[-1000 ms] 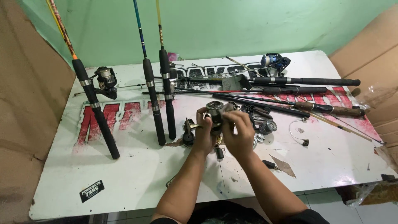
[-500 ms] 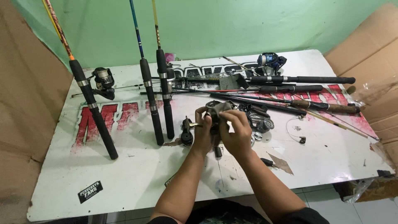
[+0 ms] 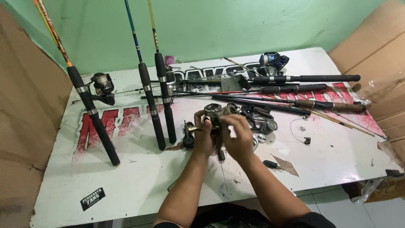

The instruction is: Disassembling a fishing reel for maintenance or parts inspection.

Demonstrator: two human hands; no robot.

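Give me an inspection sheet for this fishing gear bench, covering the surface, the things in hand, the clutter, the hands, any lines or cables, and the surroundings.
Surface: white table with red and black lettering, scuffed, a black sticker near the front left.
Job's things: a metal fishing reel held above the table, over loose reel parts.
Clutter: three rods leaning against the wall at left, one with a spinning reel; more rods lying across the back right, a blue reel among them.
Grips: left hand clasps the fishing reel from below; right hand covers its side.
Cables: a thin line with a hook-like end at right.
Surroundings: green wall, cardboard sheets on both sides.
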